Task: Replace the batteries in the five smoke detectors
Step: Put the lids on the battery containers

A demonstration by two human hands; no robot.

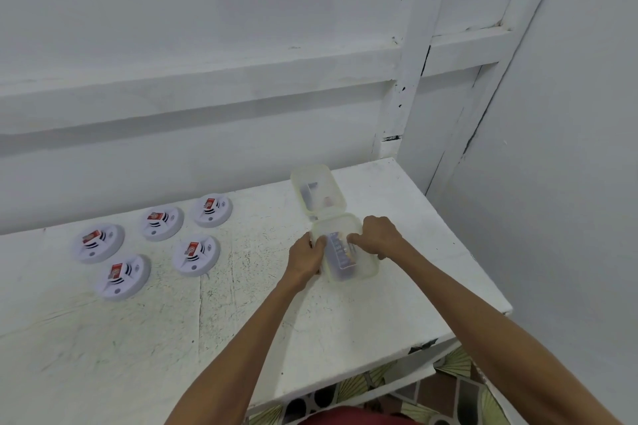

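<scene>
We see both hands closed on the near container (359,266), a translucent lidded tub that stands on the white table (241,314) toward its right-hand end. The left hand (305,257) wraps the container's left wall, thumb laid over the top edge. The right hand (378,238) comes over the far right corner, its fingers (355,239) curled down onto the lid (340,226). Neither hand holds anything else. Through the plastic we make out a pack of batteries (340,252), dark and blurred; their number we cannot tell. The pack's long axis, like the container's, runs away from the person and leans slightly left at the far end, so it lies between the two hands and crosswise to the line that joins them. A second container (312,183) stands just beyond the first, touching or nearly so; whether the two are joined we cannot tell.

The five smoke detectors (196,255) lie flat in a loose cluster to the left of the hands, well apart from the near container, each with a red cell (193,247) on its face. The left hand is the nearer to them. We judge the step in hand to be the opening of the container: the lid must lift clear between the hands before any battery can travel leftward to the detectors.
</scene>
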